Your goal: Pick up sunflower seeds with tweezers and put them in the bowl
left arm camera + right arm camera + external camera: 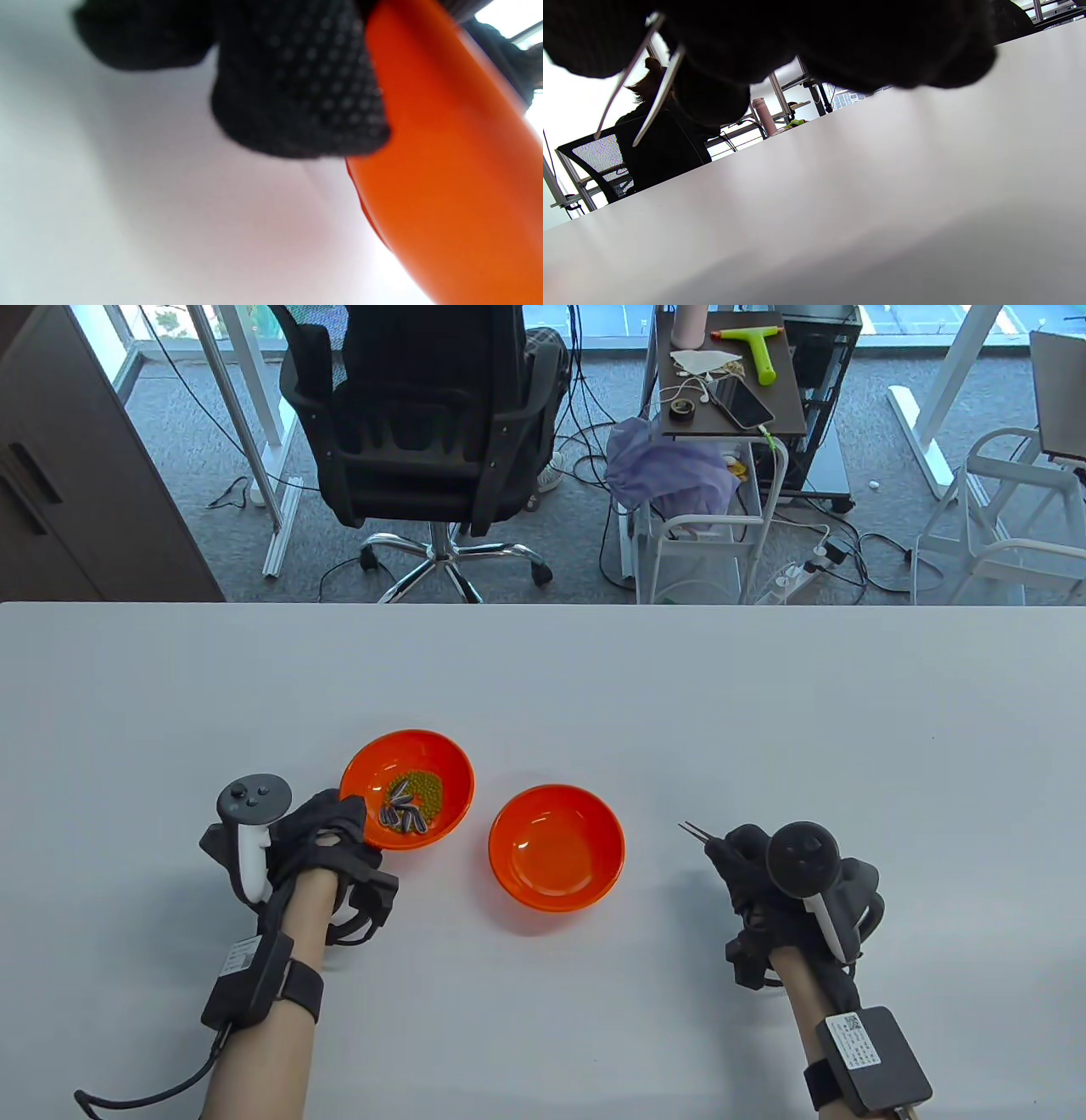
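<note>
Two hands, table view: left hand (318, 848) rests against the near-left rim of the bowl with seeds (407, 791), gloved fingers curled at its wall; right hand (764, 882) sits well to the right of both bowls and holds the tweezers (697, 833), whose tips point up-left toward the bowls.
Counts, table view: two orange bowls – the left one holds a small heap of striped sunflower seeds (405, 817) beside a patch of green beans (422, 786); the empty bowl (556, 847) stands just right of it, apart, on the white table (543, 687). Roughly half a dozen seeds; they overlap, so the exact number cannot be told.
Hard to make out, table view: the trackers cover the backs of both hands, so finger spread is unclear; only the tweezer tips show past the right glove.
Left wrist view: dotted glove fingers (297, 84) press against the orange outer wall (445, 169) of the bowl; the picture is blurred and the bowl's contents are out of sight.
Right wrist view: dark fingers (721, 84) pinch the tweezers (640, 80) – two metal prongs stand slightly parted, with nothing between them; the glove is a black mass, individual fingers hard to separate.
</note>
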Motion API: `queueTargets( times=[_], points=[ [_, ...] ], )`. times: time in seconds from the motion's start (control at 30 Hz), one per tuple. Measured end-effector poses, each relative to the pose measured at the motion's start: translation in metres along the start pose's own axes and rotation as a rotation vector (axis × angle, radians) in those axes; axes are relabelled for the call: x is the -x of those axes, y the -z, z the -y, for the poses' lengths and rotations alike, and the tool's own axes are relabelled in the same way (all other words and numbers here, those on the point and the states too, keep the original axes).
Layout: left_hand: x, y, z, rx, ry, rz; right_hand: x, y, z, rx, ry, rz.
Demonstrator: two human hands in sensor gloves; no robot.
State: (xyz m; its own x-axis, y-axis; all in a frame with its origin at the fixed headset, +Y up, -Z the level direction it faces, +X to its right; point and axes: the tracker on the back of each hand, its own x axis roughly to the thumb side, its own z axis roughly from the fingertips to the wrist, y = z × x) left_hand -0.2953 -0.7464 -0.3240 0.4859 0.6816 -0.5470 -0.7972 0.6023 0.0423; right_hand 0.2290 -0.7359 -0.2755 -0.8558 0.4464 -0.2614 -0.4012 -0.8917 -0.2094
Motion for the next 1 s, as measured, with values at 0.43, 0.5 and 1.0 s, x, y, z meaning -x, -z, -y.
queueTargets(
  times=[0.43, 0.5, 1.0],
  points=[
    [-0.021, -0.074, -0.003, 0.175, 0.141, 0.290, -0.011, -0.007, 0.005, 0.035, 0.029, 0.057],
    [-0.015, -0.083, 0.001, 0.193, 0.163, 0.316, -0.014, -0.010, 0.009, 0.057, 0.049, 0.070],
    [0.003, -0.095, 0.022, 0.287, 0.256, 0.405, -0.100, -0.050, 0.028, 0.093, 0.132, 0.436]
  ],
)
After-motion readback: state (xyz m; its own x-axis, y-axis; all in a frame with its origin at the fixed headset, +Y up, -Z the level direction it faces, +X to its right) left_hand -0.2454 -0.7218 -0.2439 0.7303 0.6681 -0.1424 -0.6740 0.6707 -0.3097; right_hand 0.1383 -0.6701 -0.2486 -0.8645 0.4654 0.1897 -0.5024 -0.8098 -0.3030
